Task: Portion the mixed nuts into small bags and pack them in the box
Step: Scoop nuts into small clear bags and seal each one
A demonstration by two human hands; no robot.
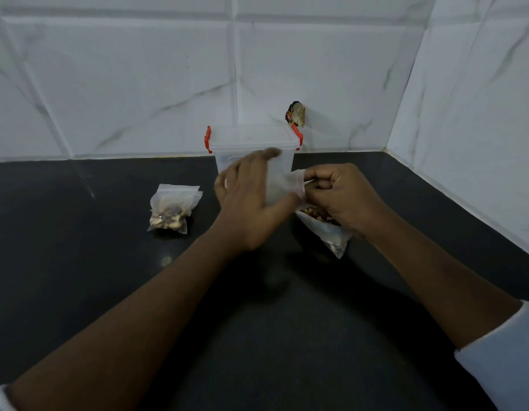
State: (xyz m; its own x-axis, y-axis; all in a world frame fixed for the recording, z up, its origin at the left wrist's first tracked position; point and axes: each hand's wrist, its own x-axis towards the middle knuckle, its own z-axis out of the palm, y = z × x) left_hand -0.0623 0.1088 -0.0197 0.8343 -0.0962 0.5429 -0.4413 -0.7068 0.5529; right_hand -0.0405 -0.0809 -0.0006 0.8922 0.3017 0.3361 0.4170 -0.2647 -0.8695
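Forearms come in from the two lower corners and meet mid-counter, just in front of the box (252, 140).

Left hand (251, 203): back of hand toward camera, wrist straight, fingers stretched up and forward, blurred by motion. Thumb sits at the lower edge of an empty small bag (282, 182), fingers behind it, so the bag is held between thumb and fingers.

Right hand (340, 194): knuckles up, fingers curled tight, fingertips pinching the right-hand edge of the same bag. The bag hangs between the two hands, translucent, nothing visible inside it.

Large bag of mixed nuts (331, 235): lies on the countertop (79, 247) directly under the right hand, nuts showing at its upper end, lower corner pointing toward the camera.

Filled small bag (172, 210): flat on the counter to the left, well apart from both hands, nuts bunched at its near end.

Box: clear plastic, orange latches on both sides, lid on, standing against the tiled wall (138, 84). Contents cannot be made out.

Dark object (295, 114) against the wall behind the box's right corner; too small to identify.

Pale sleeve (506, 357) pushed up on the right forearm.
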